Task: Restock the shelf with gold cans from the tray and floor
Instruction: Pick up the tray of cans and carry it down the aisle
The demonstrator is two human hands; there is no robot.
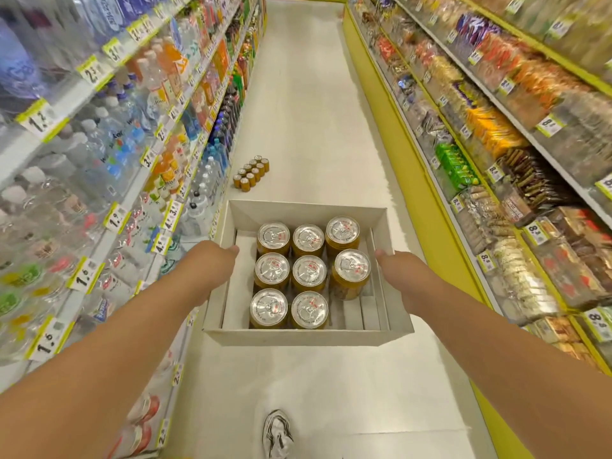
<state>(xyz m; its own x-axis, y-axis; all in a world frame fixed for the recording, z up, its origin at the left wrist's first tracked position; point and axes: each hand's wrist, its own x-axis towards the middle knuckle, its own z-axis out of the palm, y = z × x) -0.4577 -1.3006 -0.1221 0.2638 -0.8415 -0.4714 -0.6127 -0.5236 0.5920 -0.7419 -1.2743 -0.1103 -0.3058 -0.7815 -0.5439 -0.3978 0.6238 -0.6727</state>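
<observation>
I carry a shallow white cardboard tray (308, 337) in front of me above the aisle floor. Several gold cans with silver pull-tab lids (308, 273) stand upright inside it in rows. My left hand (212, 263) grips the tray's left wall, fingers hidden under or behind it. My right hand (402, 276) grips the right wall, thumb on the rim. Farther up the aisle, a second group of several gold cans (252, 173) stands on the floor beside the left shelving.
Drink shelves (109, 180) with bottles and yellow price tags line the left. Snack shelves (496, 154) with a yellow base line the right. The pale tiled aisle floor (308, 104) runs ahead between them. One white shoe (277, 433) shows at the bottom.
</observation>
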